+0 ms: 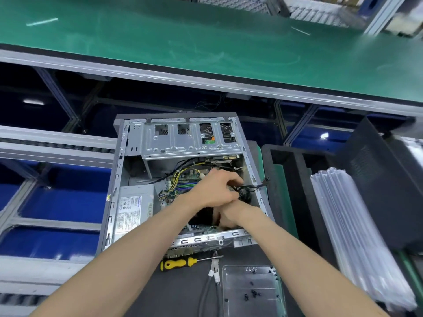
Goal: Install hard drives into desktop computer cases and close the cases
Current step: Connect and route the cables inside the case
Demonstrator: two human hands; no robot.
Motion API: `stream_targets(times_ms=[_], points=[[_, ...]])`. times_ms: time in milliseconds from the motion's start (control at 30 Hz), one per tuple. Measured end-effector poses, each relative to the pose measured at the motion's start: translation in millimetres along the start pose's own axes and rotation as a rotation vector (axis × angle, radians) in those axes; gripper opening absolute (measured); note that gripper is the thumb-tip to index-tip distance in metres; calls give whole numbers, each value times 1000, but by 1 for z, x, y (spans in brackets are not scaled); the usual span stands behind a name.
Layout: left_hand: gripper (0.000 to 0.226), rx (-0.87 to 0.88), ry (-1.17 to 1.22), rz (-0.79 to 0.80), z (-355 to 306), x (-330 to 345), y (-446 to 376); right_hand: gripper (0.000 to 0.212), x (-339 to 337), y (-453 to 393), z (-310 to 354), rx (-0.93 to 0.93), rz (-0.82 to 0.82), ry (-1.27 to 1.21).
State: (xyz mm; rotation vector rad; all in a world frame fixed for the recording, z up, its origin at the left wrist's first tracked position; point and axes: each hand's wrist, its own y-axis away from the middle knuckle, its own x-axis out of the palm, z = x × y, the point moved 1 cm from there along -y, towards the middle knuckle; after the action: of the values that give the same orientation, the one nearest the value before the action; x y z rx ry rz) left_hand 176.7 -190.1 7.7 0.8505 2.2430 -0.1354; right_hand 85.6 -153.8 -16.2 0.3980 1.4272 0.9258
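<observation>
The green table [160, 42] runs across the top of the view, and below it the open computer case [128, 179] lies on its side on a dark mat, its side panel off. Inside are the metal drive cage [183, 143] at the far end, the power supply [135, 209] on the left and the green board [183, 186] with its bundles of wire. No hard drive is plainly in view; it may be hidden in the cage.

The step in hand looks like sorting the wiring for the drive. To do it well, the black cable [254, 187] should be led clear of the case edge and its plug lined up square before pushing, so nothing gets pinched when the case is closed.

Both forearms reach in from below and cross over the board. The left hand [215, 191] is curled, pinching the black cable. The right hand [229, 216] dips under it, fingers hidden, so I cannot tell its grip.

Nearer lie a yellow screwdriver [178, 263] and a clear tray [251, 291] holding small black screws [253, 293].
</observation>
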Motion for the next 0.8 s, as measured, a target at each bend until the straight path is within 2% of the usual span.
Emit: stream_targets(times_ms=[33, 100, 200, 367, 500, 633, 700, 800], points=[[27, -11, 16, 50, -4, 2, -5, 37, 0, 4, -3, 6, 9, -39], [6, -16, 50, 96, -10, 6, -13, 36, 0, 11, -7, 3, -17, -143], [21, -16, 63, 83, -11, 11, -19, 35, 3, 17, -8, -7, -48, -269], [15, -45, 421, -139, -2, 10, -5, 23, 3, 22, -7, -1, -258, -471], [20, -85, 428, -382, 11, -5, 3, 33, -1, 30, -5, -47, -429, -663], [23, -77, 477, -537, 17, -16, 10, 42, -7, 39, -6, -143, -562, -990], [24, -78, 480, -598, 19, -18, 13, 41, -9, 41, -7, -107, -671, -1025], [24, -108, 543, -662, 22, -18, 18, 37, -9, 34, -8, 58, -817, -1008]])
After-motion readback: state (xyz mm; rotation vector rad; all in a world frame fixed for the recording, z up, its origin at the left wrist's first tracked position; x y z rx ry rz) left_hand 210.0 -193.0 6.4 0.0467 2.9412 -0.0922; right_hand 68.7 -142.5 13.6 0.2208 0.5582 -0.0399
